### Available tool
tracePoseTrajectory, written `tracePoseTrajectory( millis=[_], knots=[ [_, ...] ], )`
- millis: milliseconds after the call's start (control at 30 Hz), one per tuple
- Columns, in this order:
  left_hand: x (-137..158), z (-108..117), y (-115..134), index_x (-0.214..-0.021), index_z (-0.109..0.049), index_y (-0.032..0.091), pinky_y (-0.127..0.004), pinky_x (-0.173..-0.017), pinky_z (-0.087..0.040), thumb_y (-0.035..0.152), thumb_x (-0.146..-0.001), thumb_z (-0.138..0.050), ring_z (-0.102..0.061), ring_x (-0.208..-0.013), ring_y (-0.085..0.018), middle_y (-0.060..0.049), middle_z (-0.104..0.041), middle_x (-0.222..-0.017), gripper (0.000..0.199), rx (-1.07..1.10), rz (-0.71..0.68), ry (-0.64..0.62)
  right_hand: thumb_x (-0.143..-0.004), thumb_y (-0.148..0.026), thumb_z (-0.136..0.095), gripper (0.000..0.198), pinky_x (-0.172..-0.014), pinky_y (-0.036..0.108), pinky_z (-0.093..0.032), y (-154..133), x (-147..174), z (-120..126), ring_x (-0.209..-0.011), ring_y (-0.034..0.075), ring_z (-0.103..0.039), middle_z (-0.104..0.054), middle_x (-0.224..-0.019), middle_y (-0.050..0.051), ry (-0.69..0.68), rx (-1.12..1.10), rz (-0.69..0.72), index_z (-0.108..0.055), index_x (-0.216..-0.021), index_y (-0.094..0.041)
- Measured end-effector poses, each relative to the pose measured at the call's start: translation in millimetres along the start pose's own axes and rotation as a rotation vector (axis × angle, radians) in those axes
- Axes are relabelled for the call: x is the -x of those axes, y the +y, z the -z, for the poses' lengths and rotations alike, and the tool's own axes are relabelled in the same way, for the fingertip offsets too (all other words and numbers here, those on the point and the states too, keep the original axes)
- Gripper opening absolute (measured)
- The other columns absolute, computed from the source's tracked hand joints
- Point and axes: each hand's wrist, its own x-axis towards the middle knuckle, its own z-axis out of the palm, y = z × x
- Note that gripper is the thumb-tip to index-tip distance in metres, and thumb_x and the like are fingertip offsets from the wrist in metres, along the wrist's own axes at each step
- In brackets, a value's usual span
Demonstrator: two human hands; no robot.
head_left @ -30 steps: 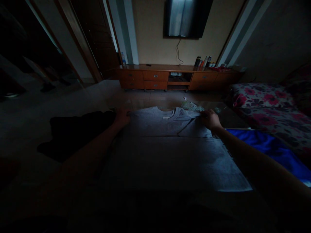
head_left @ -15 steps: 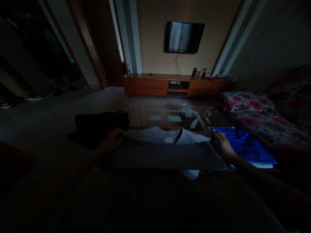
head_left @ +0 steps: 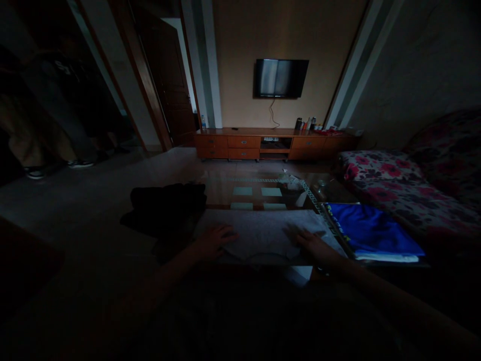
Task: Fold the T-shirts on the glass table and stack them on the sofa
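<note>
A light grey shirt [head_left: 259,233] lies folded and flat across the near end of the glass-topped table [head_left: 221,176]. My left hand [head_left: 217,240] rests on its left part with the fingers spread. On its right part lies my right hand [head_left: 313,243], fingers stretched out and slightly blurred. Neither hand grips the cloth. Folded blue clothing [head_left: 376,228], with something white under it, sits to the right of the shirt. Dark clothing [head_left: 165,208] is heaped to the left. The scene is dim, so fine folds are hard to make out.
A flowered sofa [head_left: 394,175] stands along the right. Beyond the table is a wooden TV cabinet [head_left: 244,143] with bottles [head_left: 306,124] on it, below a wall-mounted television [head_left: 281,78]. People [head_left: 56,110] stand at the far left near a doorway.
Both hands have let go of the shirt's raised edge and now lie flat on it, closer together. The shirt has gone from held up to lying flat. The view has tilted slightly upward.
</note>
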Motion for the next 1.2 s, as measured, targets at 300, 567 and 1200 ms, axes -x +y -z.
tracePoseTrajectory(
  millis=[300,567,1200],
  knots=[
    [23.9,-5.5,-5.6,-0.155,-0.037,0.045,-0.053,-0.118,-0.034,0.020,-0.085,-0.063,-0.034,-0.148,-0.033,-0.001,-0.028,-0.166,0.079,0.138,0.028,-0.012,-0.089,-0.026,-0.053,0.023,-0.101,0.045,-0.044,1.9,24.1,3.8,-0.113,0.028,-0.056,-0.063,-0.118,0.012,0.067,-0.108,-0.023,-0.064,-0.109,-0.021],
    [-33.2,16.8,-14.4,-0.124,-0.067,0.023,-0.038,-0.101,-0.049,0.026,-0.101,-0.039,-0.061,-0.113,-0.023,-0.010,-0.063,-0.123,0.036,0.144,0.124,0.123,-0.104,-0.037,-0.032,0.044,-0.100,0.041,-0.044,10.4,-38.5,26.9,-0.107,0.026,-0.061,-0.068,-0.110,0.014,-0.017,0.094,-0.118,-0.071,-0.106,-0.018],
    [-72.3,-31.3,-44.0,-0.156,-0.039,0.018,-0.052,-0.124,-0.015,0.067,-0.098,-0.033,-0.021,-0.155,-0.034,-0.015,-0.029,-0.167,0.076,0.045,0.529,0.158,-0.092,-0.083,-0.020,0.094,-0.117,0.072,-0.004,26.5,-86.7,-31.6,-0.154,0.045,-0.009,-0.016,-0.169,0.018,0.142,0.220,-0.688,-0.026,-0.163,-0.022]
  ],
)
